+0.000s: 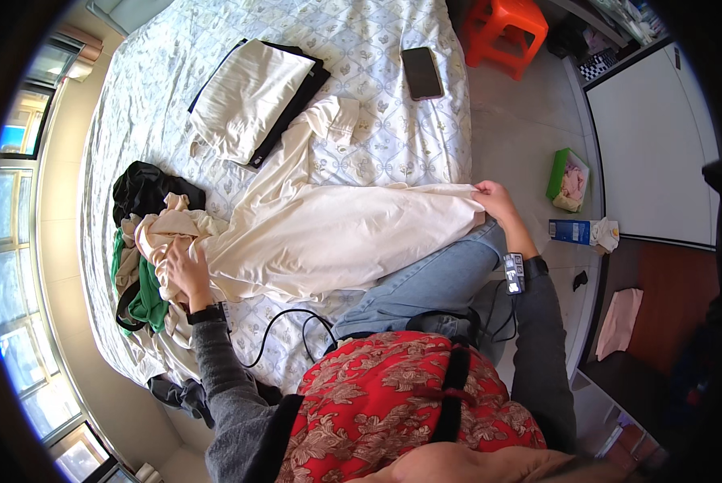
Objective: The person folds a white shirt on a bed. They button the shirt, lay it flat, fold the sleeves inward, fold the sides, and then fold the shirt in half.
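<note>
A long cream shirt (321,233) lies stretched sideways over the bed and partly over my blue-jeaned leg. Its hem end is pinched in my right hand (496,200), at the bed's right edge. My left hand (188,274) rests with fingers apart on the bunched cloth at the shirt's other end, beside a heap of clothes. One sleeve (284,161) runs away from me to a crumpled cuff (341,117). Below my left palm, the cloth is hidden.
Folded white (252,92) and black garments are stacked farther up the bed, near a phone (421,73). Black (148,189) and green clothes (148,302) crowd the left. A black cable (276,326) loops near my lap. An orange stool (507,36) and green box (569,181) stand right.
</note>
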The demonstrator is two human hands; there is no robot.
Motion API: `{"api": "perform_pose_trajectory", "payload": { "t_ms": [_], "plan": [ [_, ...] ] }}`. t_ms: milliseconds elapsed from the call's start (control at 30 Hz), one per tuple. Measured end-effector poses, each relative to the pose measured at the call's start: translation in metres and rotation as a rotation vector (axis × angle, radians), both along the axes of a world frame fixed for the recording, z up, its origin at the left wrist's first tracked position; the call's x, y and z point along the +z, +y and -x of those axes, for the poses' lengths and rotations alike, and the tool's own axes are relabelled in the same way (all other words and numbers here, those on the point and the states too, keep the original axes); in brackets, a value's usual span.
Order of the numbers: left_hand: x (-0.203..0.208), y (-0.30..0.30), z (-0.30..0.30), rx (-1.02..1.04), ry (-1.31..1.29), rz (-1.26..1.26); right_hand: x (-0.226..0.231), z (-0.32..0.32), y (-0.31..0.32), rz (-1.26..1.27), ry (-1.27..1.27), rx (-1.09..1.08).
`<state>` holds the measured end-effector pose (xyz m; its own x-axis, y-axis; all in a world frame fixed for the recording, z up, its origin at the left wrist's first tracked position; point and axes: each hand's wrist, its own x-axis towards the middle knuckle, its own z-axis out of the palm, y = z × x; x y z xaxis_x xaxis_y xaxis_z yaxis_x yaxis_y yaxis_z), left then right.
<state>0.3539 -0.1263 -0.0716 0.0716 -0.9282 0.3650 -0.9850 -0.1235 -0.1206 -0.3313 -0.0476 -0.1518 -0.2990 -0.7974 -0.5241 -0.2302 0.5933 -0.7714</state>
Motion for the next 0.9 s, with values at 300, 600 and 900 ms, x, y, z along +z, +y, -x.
{"api": "perform_pose_trajectory", "payload": {
  "t_ms": [300,600,900],
  "plan": [
    [-0.074,-0.078,0.102,-0.121,0.460,-0.385,0.052,0.001,0.012,0.071,0.114,-0.032],
    [0.076,-0.098,0.073,-0.379,1.722,-0.410,0.108,0.006,0.006,0.528,-0.057,-0.171],
    [0.180,-0.093,0.066,-0.548,1.696,-0.100,0.175,0.010,0.002,0.602,-0.597,-0.306]
  ]
}}
